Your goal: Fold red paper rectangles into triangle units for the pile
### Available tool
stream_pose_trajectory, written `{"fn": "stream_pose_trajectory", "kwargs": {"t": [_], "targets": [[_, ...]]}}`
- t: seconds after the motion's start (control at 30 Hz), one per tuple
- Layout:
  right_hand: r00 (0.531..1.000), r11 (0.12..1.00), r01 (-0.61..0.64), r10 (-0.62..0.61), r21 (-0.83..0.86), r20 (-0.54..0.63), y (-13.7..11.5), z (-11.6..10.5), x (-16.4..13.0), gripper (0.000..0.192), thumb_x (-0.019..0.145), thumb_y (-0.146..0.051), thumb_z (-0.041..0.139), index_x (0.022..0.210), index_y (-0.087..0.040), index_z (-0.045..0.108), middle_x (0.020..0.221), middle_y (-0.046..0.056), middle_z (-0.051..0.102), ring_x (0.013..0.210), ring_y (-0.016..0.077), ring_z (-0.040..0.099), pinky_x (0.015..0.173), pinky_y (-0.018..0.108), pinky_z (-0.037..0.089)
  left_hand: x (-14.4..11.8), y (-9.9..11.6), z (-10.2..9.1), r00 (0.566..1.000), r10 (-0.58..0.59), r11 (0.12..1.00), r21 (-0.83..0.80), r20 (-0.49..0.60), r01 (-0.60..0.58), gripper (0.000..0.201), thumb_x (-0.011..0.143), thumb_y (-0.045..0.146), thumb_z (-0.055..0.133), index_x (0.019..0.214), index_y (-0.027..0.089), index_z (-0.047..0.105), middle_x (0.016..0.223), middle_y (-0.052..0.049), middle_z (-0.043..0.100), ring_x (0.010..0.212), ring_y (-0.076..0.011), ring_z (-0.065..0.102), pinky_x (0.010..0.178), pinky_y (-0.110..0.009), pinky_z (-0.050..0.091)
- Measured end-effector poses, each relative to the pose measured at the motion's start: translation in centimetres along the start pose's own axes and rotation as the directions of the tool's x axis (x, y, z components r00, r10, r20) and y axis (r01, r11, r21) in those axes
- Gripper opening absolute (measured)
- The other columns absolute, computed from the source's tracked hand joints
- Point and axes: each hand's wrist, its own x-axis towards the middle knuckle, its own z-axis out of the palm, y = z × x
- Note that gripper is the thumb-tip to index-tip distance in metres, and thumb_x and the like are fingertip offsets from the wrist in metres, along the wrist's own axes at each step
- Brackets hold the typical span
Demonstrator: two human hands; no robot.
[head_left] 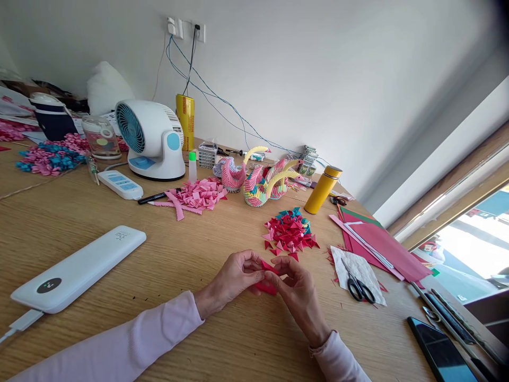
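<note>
Your light wooden table (119, 329) and what lies on it.

You have a white slab-shaped power bank (79, 268) at the left, a white-and-blue desk fan (149, 138) at the back, a heap of red and teal folded paper triangles (290, 233) in the middle, a yellow metal flask (323, 189) beyond it, black-handled scissors (358, 286) on a white sheet (356, 265), and pink card sheets (385, 246) at the right.

I see both forearms (in pale pink sleeves) angled inward over the table, the left hand (234, 278) and right hand (298, 294) meeting fingertip to fingertip, fingers curled and pinched together, wrists low, knuckles facing up.
</note>
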Motion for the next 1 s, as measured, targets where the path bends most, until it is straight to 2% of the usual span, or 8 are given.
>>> {"fn": "stream_pose_trajectory", "kwargs": {"t": [0.07, 0.13, 0.23, 0.37, 0.53, 0.83, 1.0], "targets": [[1.0, 0.996, 0.019, -0.018, -0.087, 0.01, 0.0, -0.2, 0.0, 0.022, 0.076, -0.038, 0.067, 0.084, -0.017, 0.066, 0.069, 0.002, 0.065, 0.056, 0.0125, 0.055, 0.048, 0.022, 0.041, 0.0, 0.1, 0.0, 1.0, -0.016, 1.0, 0.005, 0.027, 0.016, 0.033, 0.071, 0.036, 0.072, 0.087, 0.012, 0.058, 0.081, -0.009, 0.071, 0.074, -0.023, 0.069, 0.049, -0.022, 0.051], [1.0, 0.994, -0.002, 0.005, -0.107, 0.022, 0.2, -0.3, 0.0, 0.025, 0.082, -0.04, 0.06, 0.081, -0.016, 0.067, 0.066, 0.003, 0.064, 0.055, 0.0128, 0.055, 0.05, 0.023, 0.043, -0.1, 0.2, 0.0, 0.999, -0.029, 1.0, -0.005, 0.045, 0.03, 0.032, 0.072, 0.036, 0.07, 0.089, 0.011, 0.061, 0.078, -0.01, 0.071, 0.075, -0.0223, 0.069, 0.05, -0.022, 0.05], [0.996, 0.998, -0.067, 0.067, 0.005, 0.053, 0.4, -0.4, 0.1, 0.033, 0.082, -0.045, 0.058, 0.081, -0.014, 0.068, 0.063, 0.003, 0.063, 0.053, 0.013, 0.055, 0.048, 0.023, 0.043, -0.1, 0.6, 0.0, 0.998, -0.055, 0.997, -0.051, 0.035, 0.057, 0.032, 0.073, 0.036, 0.07, 0.091, 0.009, 0.065, 0.078, -0.009, 0.071, 0.074, -0.0197, 0.067, 0.051, -0.021, 0.05], [0.976, 0.957, -0.201, 0.176, 0.211, 0.129, 0.1, -0.3, 0.2, 0.036, 0.075, -0.047, 0.065, 0.081, -0.012, 0.068, 0.062, 0.003, 0.064, 0.051, 0.0111, 0.054, 0.047, 0.021, 0.044, -0.1, 1.0, 0.0, 0.995, -0.098, 0.987, -0.122, 0.036, 0.102, 0.033, 0.073, 0.035, 0.07, 0.092, 0.009, 0.066, 0.081, -0.01, 0.07, 0.073, -0.0174, 0.066, 0.052, -0.019, 0.048], [0.951, 0.91, -0.292, 0.245, 0.294, 0.187, -0.7, -0.4, 0.1, 0.036, 0.073, -0.047, 0.068, 0.081, -0.011, 0.069, 0.064, 0.004, 0.065, 0.055, 0.0111, 0.055, 0.048, 0.02, 0.046, -0.3, 1.1, 0.2, 0.996, -0.087, 0.988, -0.123, 0.025, 0.09, 0.034, 0.073, 0.035, 0.07, 0.094, 0.009, 0.065, 0.079, -0.009, 0.069, 0.071, -0.0164, 0.065, 0.052, -0.019, 0.048], [0.936, 0.884, -0.327, 0.256, 0.334, 0.241, -0.6, -0.5, 0.0, 0.034, 0.075, -0.045, 0.067, 0.08, -0.012, 0.069, 0.067, 0.004, 0.066, 0.058, 0.0113, 0.056, 0.048, 0.019, 0.045, 0.1, 0.5, 0.0, 0.999, -0.04, 0.993, -0.108, 0.008, 0.04, 0.031, 0.073, 0.035, 0.07, 0.09, 0.012, 0.058, 0.078, -0.005, 0.065, 0.064, -0.0149, 0.064, 0.05, -0.022, 0.05], [0.936, 0.894, -0.322, 0.25, 0.312, 0.248, -0.9, -0.3, 0.0, 0.036, 0.073, -0.047, 0.068, 0.076, -0.011, 0.068, 0.066, 0.004, 0.066, 0.056, 0.0111, 0.057, 0.047, 0.018, 0.045, 0.0, 0.5, 0.1, 0.997, -0.072, 0.993, -0.092, 0.034, 0.075, 0.032, 0.074, 0.039, 0.067, 0.086, 0.011, 0.057, 0.072, -0.005, 0.065, 0.063, -0.0145, 0.063, 0.049, -0.021, 0.049]]}}
